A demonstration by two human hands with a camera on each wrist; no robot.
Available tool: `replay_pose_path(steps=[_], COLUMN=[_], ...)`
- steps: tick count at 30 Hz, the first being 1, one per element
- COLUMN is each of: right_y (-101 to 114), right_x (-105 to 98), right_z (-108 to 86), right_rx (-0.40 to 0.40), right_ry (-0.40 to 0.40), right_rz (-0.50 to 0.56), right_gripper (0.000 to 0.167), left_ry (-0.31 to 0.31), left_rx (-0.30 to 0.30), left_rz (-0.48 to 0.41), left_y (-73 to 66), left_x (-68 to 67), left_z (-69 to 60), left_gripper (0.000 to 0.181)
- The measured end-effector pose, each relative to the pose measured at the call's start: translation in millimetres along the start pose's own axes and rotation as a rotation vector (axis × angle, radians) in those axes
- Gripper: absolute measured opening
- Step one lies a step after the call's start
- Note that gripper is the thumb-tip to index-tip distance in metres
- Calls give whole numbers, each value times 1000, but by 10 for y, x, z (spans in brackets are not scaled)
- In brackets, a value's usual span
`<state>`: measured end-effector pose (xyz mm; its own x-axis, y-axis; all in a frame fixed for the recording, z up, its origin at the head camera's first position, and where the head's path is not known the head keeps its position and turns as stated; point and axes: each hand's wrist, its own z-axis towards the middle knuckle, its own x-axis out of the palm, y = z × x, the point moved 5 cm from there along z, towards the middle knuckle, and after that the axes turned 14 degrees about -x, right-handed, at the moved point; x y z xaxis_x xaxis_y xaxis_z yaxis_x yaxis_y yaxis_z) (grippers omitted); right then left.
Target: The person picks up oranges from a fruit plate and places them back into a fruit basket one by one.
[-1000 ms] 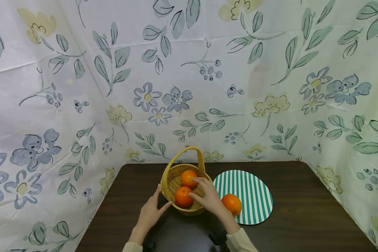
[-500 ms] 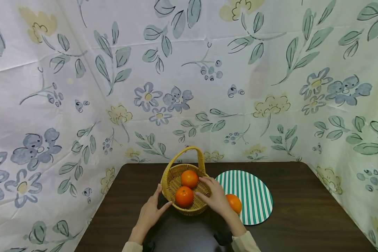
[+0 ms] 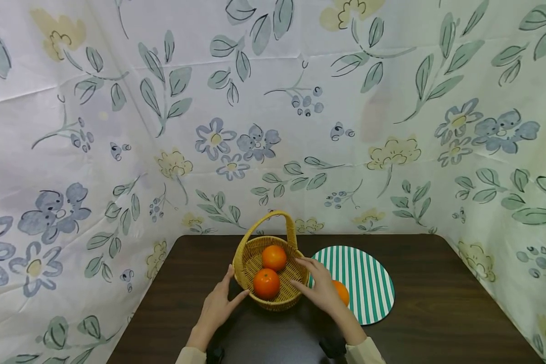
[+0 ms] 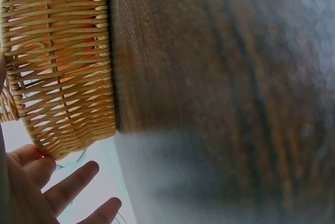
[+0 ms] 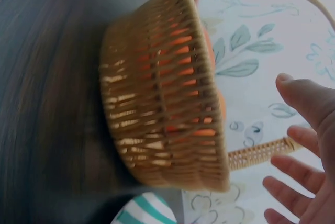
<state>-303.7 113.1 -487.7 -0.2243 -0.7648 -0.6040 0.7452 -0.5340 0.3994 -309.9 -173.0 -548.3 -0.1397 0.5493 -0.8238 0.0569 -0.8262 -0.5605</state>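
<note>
A yellow wicker basket (image 3: 276,305) with a tall handle stands upright on the table. Two oranges lie in it, one towards the back (image 3: 274,258) and one at the front (image 3: 266,284). My left hand (image 3: 216,306) touches the basket's left side with fingers and thumb spread; the left wrist view shows its fingertips (image 4: 46,165) against the woven wall. Over the basket's right rim is my right hand (image 3: 323,292), holding nothing, its fingers apart in the right wrist view. A third orange (image 3: 343,292) sits on a green-and-white striped round mat (image 3: 368,288), partly hidden by that hand.
The dark wooden table (image 3: 437,303) extends to both sides of the basket and mat. Floral cloth (image 3: 391,101) hangs behind the table and along both sides. The basket's handle (image 3: 290,230) arches above the fruit.
My right hand has drawn back to the right, from above the oranges to the basket's right rim, covering more of the third orange. The left hand and basket have stayed in place.
</note>
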Motion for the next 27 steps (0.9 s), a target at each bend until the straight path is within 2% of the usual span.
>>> replay_pose_path(steps=[7, 14, 27], right_y=[-64, -128, -268], right_x=[-75, -172, -300], right_z=[-75, -157, -306], right_rx=[30, 41, 94], right_ry=[13, 11, 24], right_rz=[-30, -113, -115], right_gripper=[57, 59, 60], left_ry=[7, 25, 12], left_rx=[-3, -7, -13], left_rz=[-1, -13, -16], left_y=[-12, -24, 17], left_x=[-7, -8, 17], left_z=[-6, 0, 14], left_gripper=[91, 91, 90])
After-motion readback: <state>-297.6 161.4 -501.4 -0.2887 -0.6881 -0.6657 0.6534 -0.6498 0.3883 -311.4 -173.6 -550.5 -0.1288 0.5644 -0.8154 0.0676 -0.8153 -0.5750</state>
